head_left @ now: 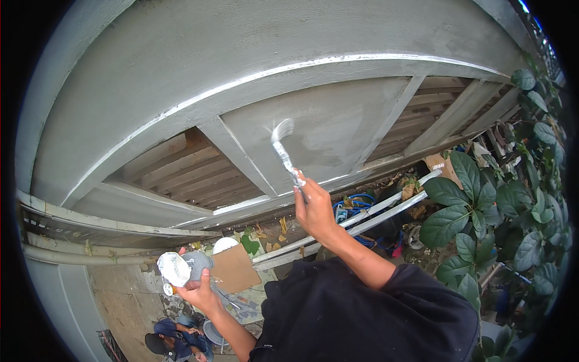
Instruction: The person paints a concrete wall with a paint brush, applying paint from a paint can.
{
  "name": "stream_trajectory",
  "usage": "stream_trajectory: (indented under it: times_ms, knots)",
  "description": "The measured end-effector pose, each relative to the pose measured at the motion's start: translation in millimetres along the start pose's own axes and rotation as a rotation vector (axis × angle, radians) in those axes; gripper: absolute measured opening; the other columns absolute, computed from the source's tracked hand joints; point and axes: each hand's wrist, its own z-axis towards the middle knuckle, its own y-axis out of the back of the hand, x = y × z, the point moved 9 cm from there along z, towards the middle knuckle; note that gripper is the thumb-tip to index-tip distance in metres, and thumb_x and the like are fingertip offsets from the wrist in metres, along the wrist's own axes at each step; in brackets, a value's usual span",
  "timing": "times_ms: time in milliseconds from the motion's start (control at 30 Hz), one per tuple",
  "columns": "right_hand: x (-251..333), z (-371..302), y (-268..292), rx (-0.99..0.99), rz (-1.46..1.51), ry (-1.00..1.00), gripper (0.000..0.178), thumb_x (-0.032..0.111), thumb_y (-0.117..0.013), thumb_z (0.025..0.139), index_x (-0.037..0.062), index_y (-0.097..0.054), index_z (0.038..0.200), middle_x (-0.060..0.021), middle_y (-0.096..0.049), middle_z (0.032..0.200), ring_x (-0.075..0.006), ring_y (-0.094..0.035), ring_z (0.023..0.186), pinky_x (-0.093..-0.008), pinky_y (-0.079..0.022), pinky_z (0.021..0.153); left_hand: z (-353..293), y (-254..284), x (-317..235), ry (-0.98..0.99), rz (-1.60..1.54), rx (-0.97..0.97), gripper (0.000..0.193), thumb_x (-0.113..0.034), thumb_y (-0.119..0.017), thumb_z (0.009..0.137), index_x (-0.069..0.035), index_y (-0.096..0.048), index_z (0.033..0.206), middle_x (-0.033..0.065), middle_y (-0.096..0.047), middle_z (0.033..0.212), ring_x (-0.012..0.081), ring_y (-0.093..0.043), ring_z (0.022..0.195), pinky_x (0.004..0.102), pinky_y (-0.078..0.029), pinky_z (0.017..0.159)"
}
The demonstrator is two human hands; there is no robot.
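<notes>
My right hand point(315, 207) is wrapped round the handle of a paintbrush point(282, 148), whose shaft is smeared with white paint. The pale bristles touch or nearly touch a grey wall panel point(329, 130) framed by raised ribs; which of the two I cannot tell. Lower on the left, my left hand point(204, 294) grips a small paint container point(198, 263) with a greyish side. White paint point(174, 269) shows at its mouth, which is tilted to the left. Part of the container is hidden by my fingers.
Slatted openings point(196, 172) flank the panel. Long white rails point(362, 220), brown cardboard point(235, 269) and a blue hose point(359, 205) lie below the wall. Leafy branches point(458, 205) crowd the right side. Another person point(175, 338) is low down at the lower left, beside a bucket point(214, 332).
</notes>
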Motion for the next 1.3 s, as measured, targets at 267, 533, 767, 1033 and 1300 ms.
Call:
stream_trajectory:
  times_ms: [267, 533, 767, 1033, 1300]
  knots:
    - [-36.0, 34.8, 75.5, -0.15, 0.006, -0.057, 0.027, -0.001, -0.063, 0.095, -0.0076, -0.067, 0.12, -0.0276, -0.071, 0.098, -0.0427, -0.07, 0.087, -0.0393, -0.054, 0.077, 9.7, -39.7, 1.2, 0.003, -0.073, 0.071, 0.08, 0.003, -0.081, 0.072, 0.001, -0.047, 0.144, 0.0178, -0.059, 0.142, 0.0283, -0.064, 0.12, 0.0403, -0.055, 0.102]
    - [-99.4, 25.6, 201.5, -0.495, -0.309, -0.264, 0.028, 0.006, -0.063, 0.098, -0.0075, -0.068, 0.122, -0.0091, -0.064, 0.076, -0.0094, -0.052, 0.067, -0.0309, -0.045, 0.06, 18.2, -49.7, -3.4, -0.027, -0.072, 0.107, 0.084, -0.007, -0.086, 0.074, 0.0, -0.046, 0.147, 0.0173, -0.058, 0.145, 0.0236, -0.061, 0.122, 0.0391, -0.053, 0.103]
    - [-99.2, 14.7, 163.5, -0.496, -0.35, -0.217, 0.028, 0.0, -0.058, 0.098, -0.0118, -0.062, 0.122, -0.02, -0.059, 0.07, -0.0232, -0.053, 0.056, -0.0393, -0.044, 0.056, 10.8, -7.2, 8.1, -0.002, -0.027, 0.029, 0.088, 0.001, -0.082, 0.071, 0.001, -0.041, 0.149, 0.0218, -0.057, 0.142, 0.0315, -0.062, 0.122, 0.0435, -0.058, 0.099]
    - [-14.1, -13.5, -40.6, 0.048, 0.024, 0.014, 0.027, -0.003, -0.061, 0.095, -0.0096, -0.065, 0.121, -0.0272, -0.067, 0.088, -0.0392, -0.067, 0.074, -0.0393, -0.051, 0.067, 3.2, 2.2, -7.8, -0.001, -0.005, 0.015, 0.084, -0.003, -0.081, 0.074, -0.001, -0.044, 0.149, 0.0182, -0.058, 0.143, 0.0249, -0.062, 0.12, 0.0394, -0.055, 0.102]
    - [-103.3, 8.6, 49.9, -0.015, -0.175, -0.241, 0.023, 0.007, -0.066, 0.097, -0.0055, -0.069, 0.116, -0.0139, -0.06, 0.067, -0.0107, -0.047, 0.059, -0.0331, -0.042, 0.055, -3.5, 12.7, -0.3, 0.006, -0.01, -0.016, 0.084, -0.003, -0.081, 0.073, 0.0, -0.045, 0.148, 0.0188, -0.058, 0.143, 0.0245, -0.062, 0.12, 0.0389, -0.055, 0.101]
